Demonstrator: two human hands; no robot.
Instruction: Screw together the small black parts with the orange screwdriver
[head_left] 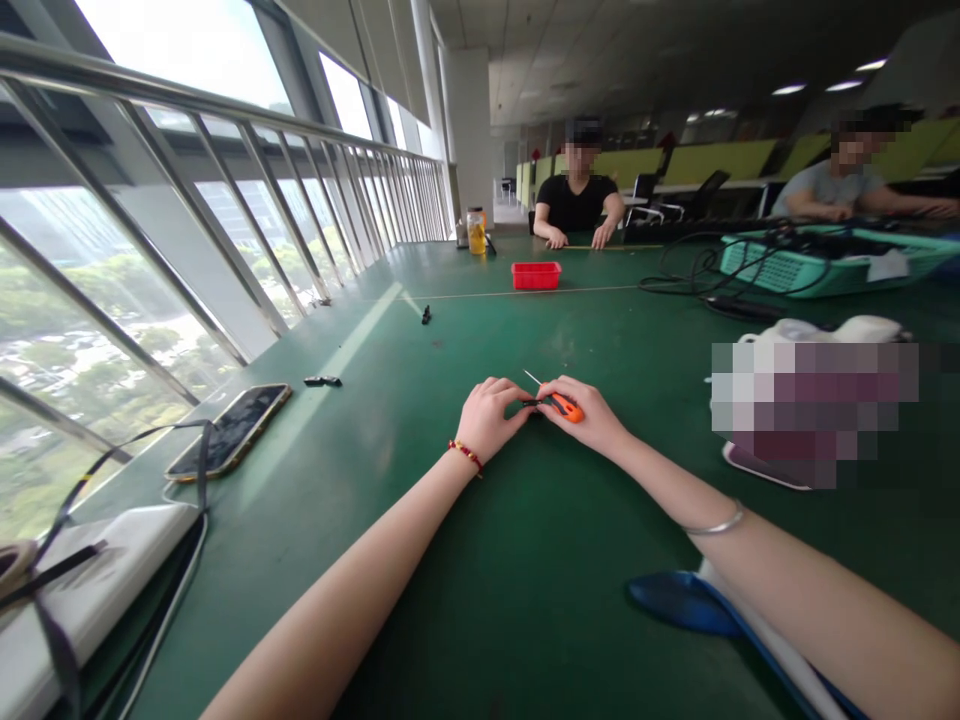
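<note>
Over the middle of the green table (390,470), my two hands meet almost fingertip to fingertip. My right hand (592,420) is closed around a screwdriver (568,407) with an orange and black handle; its thin metal shaft points up and to the left. Between thumb and fingers my left hand (489,418) pinches a small black part (531,402), which the right fingertips also seem to touch. Fingers hide most of that part, so its shape is unclear. Two similar small black pieces lie apart on the table, one (322,381) to the left and another (426,315) farther back.
A phone (232,430) and a white box (112,560) with straps lie left, by the railing (225,110). Ahead stands a red tray (536,276). At right are a teal basket (795,265) with cables and a blurred white bundle (810,390). Two people sit across.
</note>
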